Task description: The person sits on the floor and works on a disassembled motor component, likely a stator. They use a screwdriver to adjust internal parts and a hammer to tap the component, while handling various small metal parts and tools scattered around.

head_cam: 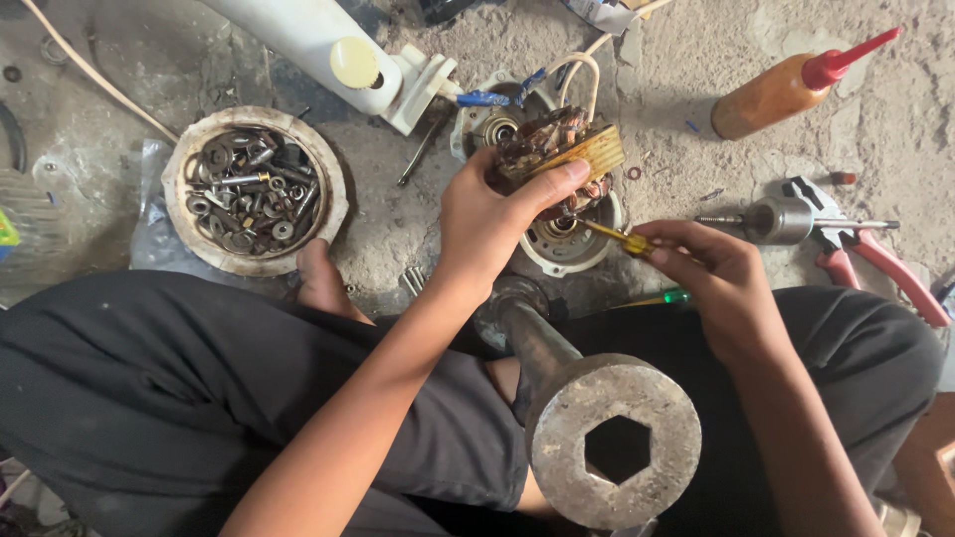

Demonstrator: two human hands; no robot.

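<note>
Seen from above, a person in dark trousers sits cross-legged on a dusty concrete floor [716, 60]. The left hand [487, 224] is closed around a motor winding [557, 149], a brass-coloured laminated core with copper coils, thumb pressed along its lower edge, holding it up above the middle of the floor. The right hand [721, 283] is pinched shut on a screwdriver [612, 236] with a yellow handle; its shaft points left and its tip reaches the underside of the winding, though whether it touches cannot be told. Directly below the winding lies a round grey motor housing [567, 244], with a second housing [487, 124] just behind it, partly hidden. White wires [577, 70] loop from the winding toward the far edge of the floor. In the person's lap stands a heavy steel tool [612, 443] with a round head and a hexagonal hole. To the left, a round dish [254, 189] holds screws, nuts and washers. At the far edge lies a white plastic casing [328, 45]. Toward the far right corner lies an oil bottle [786, 85] with a red nozzle. Right of the hands lie red-handled pliers [885, 264] and a metal shaft [786, 221].
</note>
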